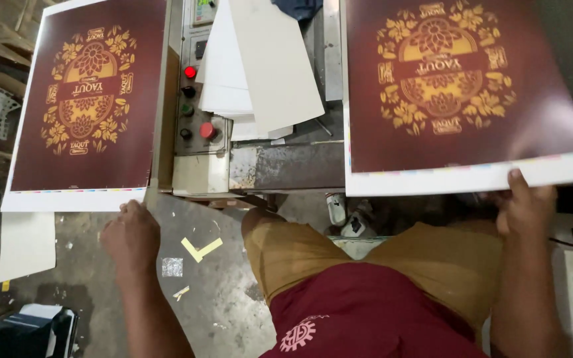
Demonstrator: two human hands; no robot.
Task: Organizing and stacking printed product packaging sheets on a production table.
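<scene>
Two large printed sheets, dark maroon with a gold floral pattern and a white border, lie either side of a machine. My left hand (130,235) hangs just below the near edge of the left sheet (87,132), fingers curled; I cannot tell whether it touches the sheet. My right hand (524,205) pinches the near white border of the right sheet (459,99), thumb on top.
Between the sheets stands a metal machine with a control panel (193,99) of red and black buttons, and white blank sheets (260,66) leaning on it. Paper scraps (200,248) litter the concrete floor. Another white sheet (26,245) hangs at the left.
</scene>
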